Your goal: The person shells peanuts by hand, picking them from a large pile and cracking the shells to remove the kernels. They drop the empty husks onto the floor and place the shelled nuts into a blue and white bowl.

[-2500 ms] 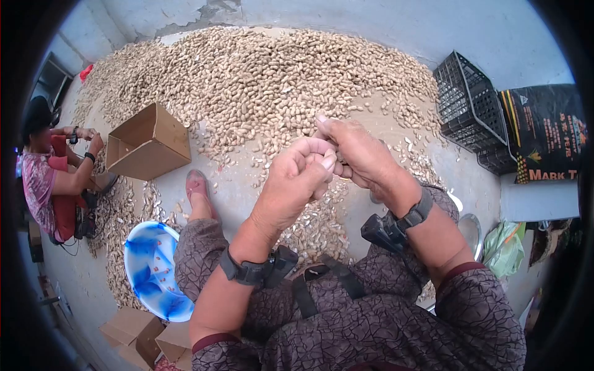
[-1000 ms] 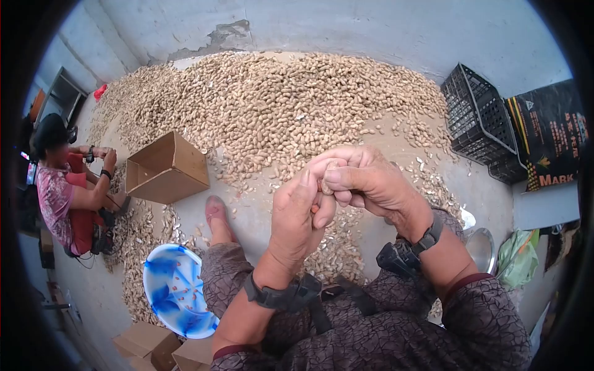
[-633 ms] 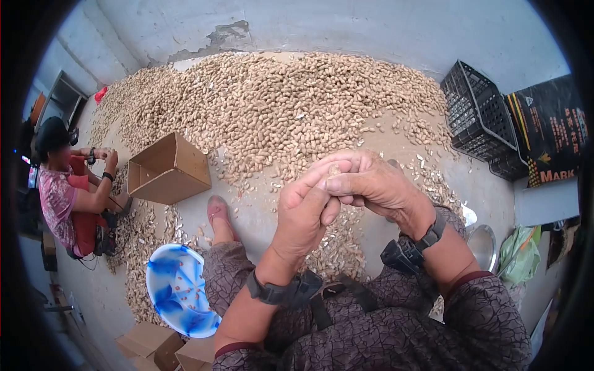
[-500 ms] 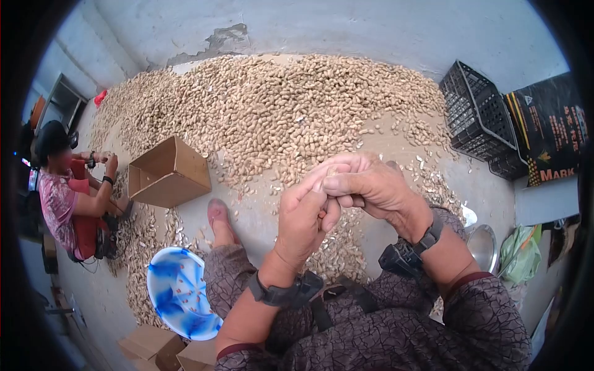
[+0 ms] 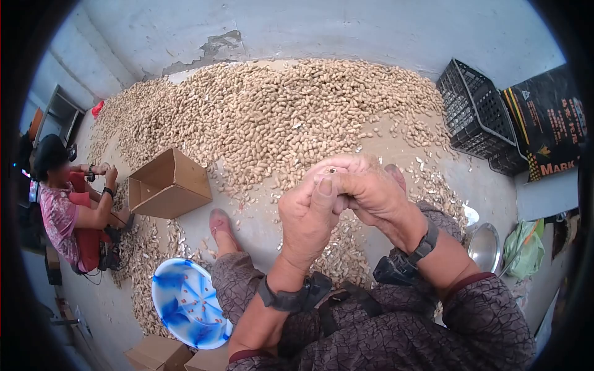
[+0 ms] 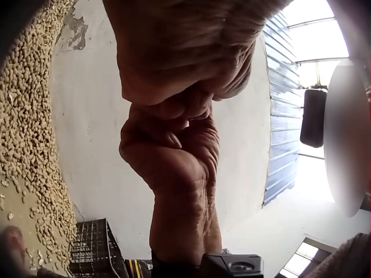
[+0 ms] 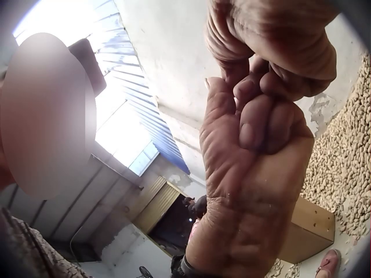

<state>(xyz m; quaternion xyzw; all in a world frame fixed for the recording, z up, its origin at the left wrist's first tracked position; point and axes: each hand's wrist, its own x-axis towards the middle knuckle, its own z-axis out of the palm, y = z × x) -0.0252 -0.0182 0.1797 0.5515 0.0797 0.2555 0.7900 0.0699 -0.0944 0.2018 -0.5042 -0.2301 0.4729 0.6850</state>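
Note:
Both hands meet in front of the body over the floor, fingertips together. Between them a peanut (image 5: 331, 171) shows only as a small pale edge, the rest hidden by fingers. My left hand (image 5: 309, 213) pinches it from the left, thumb laid upward across the front. From the other side my right hand (image 5: 378, 190) grips it with bent fingers and thumb. The left wrist view has the left hand (image 6: 185, 52) large at the top, meeting the right hand (image 6: 179, 162) below. In the right wrist view, curled fingers of the left hand (image 7: 255, 168) touch those of the right hand (image 7: 272, 40).
A big peanut heap (image 5: 266, 117) lies along the wall. A blue-and-white basin (image 5: 162, 281) with several reddish kernels stands left of the legs, near a cardboard box (image 5: 179, 185) and a seated person (image 5: 68, 210). Shells litter the floor; a black crate (image 5: 473, 111) and metal bowl (image 5: 484, 246) stand right.
The hands have stayed together since one second ago, the left thumb moving upward over the peanut, which is now mostly covered. A reddish kernel seen earlier at the left fingers is out of sight.

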